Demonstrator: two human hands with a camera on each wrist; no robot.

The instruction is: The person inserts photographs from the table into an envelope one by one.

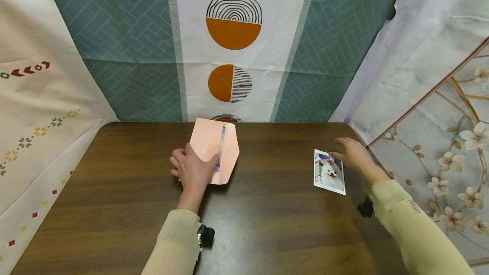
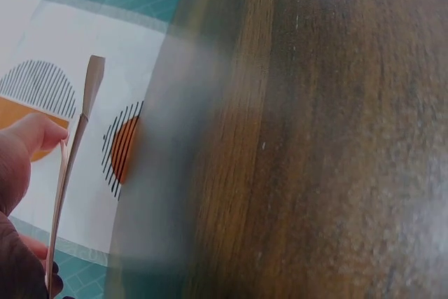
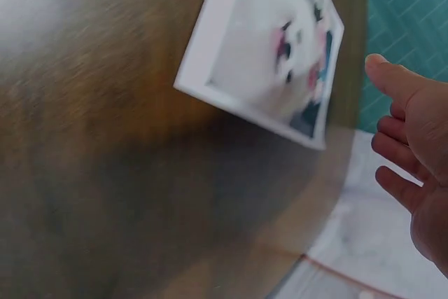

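A pale pink envelope [image 1: 204, 135] with its flap unfolded to the right is held by my left hand [image 1: 194, 169], the thumb on its upper face. In the left wrist view the envelope [image 2: 63, 180] appears edge-on between thumb and fingers. A blue-toned strip [image 1: 222, 139], perhaps a picture's edge, shows at the envelope's opening. Over on the right, a white-bordered photo [image 1: 329, 181] of a fluffy white dog is just left of my right hand [image 1: 355, 156]. The right wrist view shows that hand [image 3: 423, 131] with loosely bent fingers, apart from the photo [image 3: 259, 47]. Whether the photo lies fully flat is unclear.
The dark brown wooden table [image 1: 267, 224] spans the workspace. A teal and white patterned cloth [image 1: 237, 58] hangs behind its back edge. Floral cloths border the left side [image 1: 38, 139] and the right side [image 1: 439, 139].
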